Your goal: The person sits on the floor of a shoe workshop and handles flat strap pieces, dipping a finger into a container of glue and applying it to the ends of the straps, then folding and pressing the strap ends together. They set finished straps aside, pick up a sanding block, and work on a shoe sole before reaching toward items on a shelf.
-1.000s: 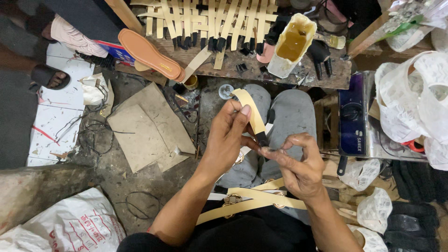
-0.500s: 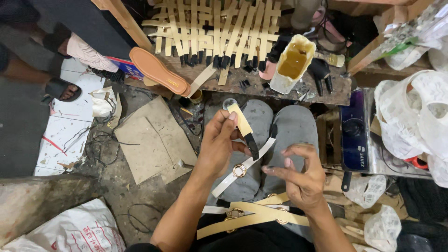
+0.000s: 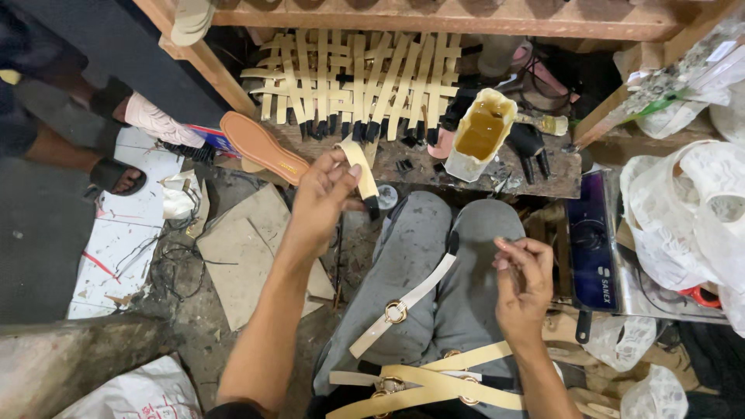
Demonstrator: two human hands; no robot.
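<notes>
A heap of cream leather straps with gold rings (image 3: 423,380) lies on the lap; another ringed cream strap (image 3: 403,306) rests across the grey-trousered knees. The right hand (image 3: 524,283) hovers, fingers loosely curled and empty. Farther out, the left hand (image 3: 322,198) pinches a black-tipped cream strap (image 3: 361,177), before a cut white glue jug (image 3: 481,133)

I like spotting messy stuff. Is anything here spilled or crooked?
Yes. The cut-open white jug of brownish glue leans tilted on the wooden board, with drips down its sides and stains around it. On the floor, cardboard sheets lie askew among tangled wires. The left hand holds a cream strap.
</notes>
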